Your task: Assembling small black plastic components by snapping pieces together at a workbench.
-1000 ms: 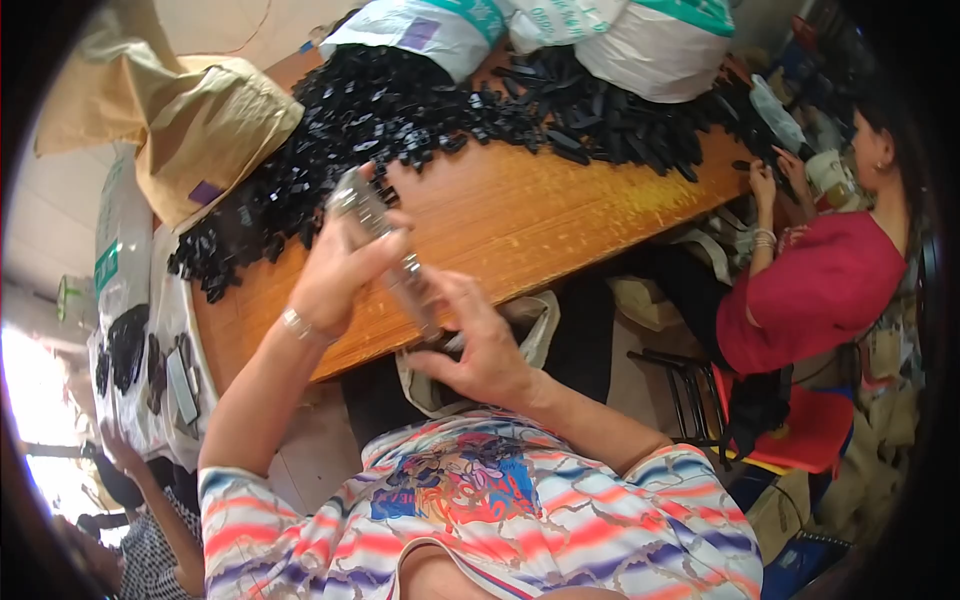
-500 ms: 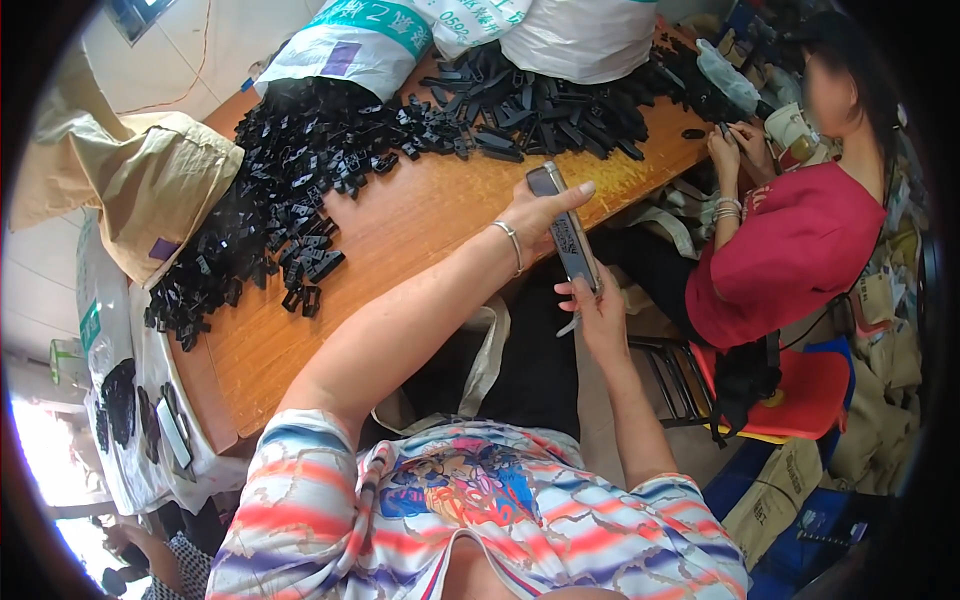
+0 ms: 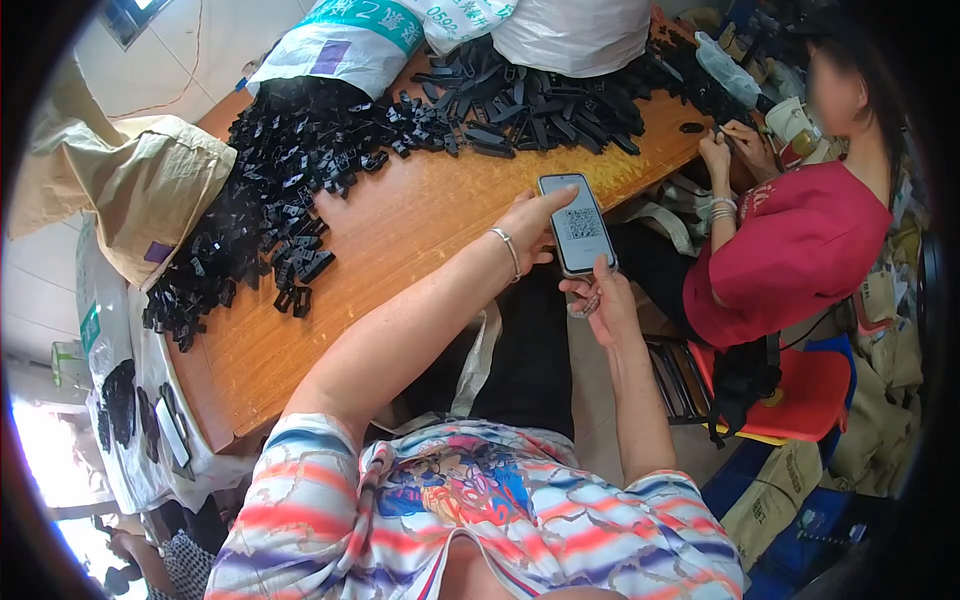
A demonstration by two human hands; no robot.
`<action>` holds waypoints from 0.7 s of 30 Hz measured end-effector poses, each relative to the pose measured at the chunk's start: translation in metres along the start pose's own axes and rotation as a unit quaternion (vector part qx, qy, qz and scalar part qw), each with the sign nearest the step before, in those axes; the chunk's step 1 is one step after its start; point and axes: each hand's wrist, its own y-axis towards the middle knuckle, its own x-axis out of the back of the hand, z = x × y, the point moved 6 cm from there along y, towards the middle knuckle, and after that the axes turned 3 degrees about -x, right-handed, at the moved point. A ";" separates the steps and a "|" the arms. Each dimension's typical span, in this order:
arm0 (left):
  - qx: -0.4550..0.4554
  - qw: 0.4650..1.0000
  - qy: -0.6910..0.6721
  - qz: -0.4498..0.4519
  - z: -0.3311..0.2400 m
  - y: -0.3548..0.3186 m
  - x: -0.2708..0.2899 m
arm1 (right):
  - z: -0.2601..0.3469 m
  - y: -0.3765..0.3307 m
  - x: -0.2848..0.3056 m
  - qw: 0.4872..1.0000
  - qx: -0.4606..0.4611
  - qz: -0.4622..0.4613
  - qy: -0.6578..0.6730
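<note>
A smartphone (image 3: 581,226) is held between both of my hands over the table's near edge, its lit screen facing up with a square black-and-white code on it. My left hand (image 3: 533,222) grips the phone's left side, thumb lying over the top of the screen. At the lower right corner, my right hand (image 3: 604,297) holds the phone with its thumb on the screen's bottom edge and fingers beneath. A bracelet circles my left wrist.
On the wooden table (image 3: 400,230) lie heaps of small black plastic parts (image 3: 310,140) and longer black pieces (image 3: 540,105), spilling from white sacks (image 3: 345,45). A tan sack (image 3: 150,190) stands left. To the right sits a person in red (image 3: 790,250), hands on a small part, beside a red chair (image 3: 800,390).
The phone has been turned so that its lit screen now faces up; before, it was tilted and the screen looked dark. Both hands still hold it.
</note>
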 end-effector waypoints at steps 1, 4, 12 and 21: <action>0.000 1.000 0.019 -0.015 -0.001 -0.003 0.001 | 0.001 0.002 -0.001 1.000 -0.001 0.000 -0.001; 0.002 0.997 0.040 -0.066 -0.002 -0.011 0.001 | 0.007 0.010 0.000 1.000 0.000 -0.024 0.016; -0.046 0.992 0.095 -0.073 0.007 -0.069 0.027 | 0.013 0.037 0.022 0.998 0.005 -0.053 0.018; -0.230 0.948 0.117 -0.184 0.003 -0.216 0.152 | 0.008 0.041 0.032 0.994 0.080 -0.070 0.024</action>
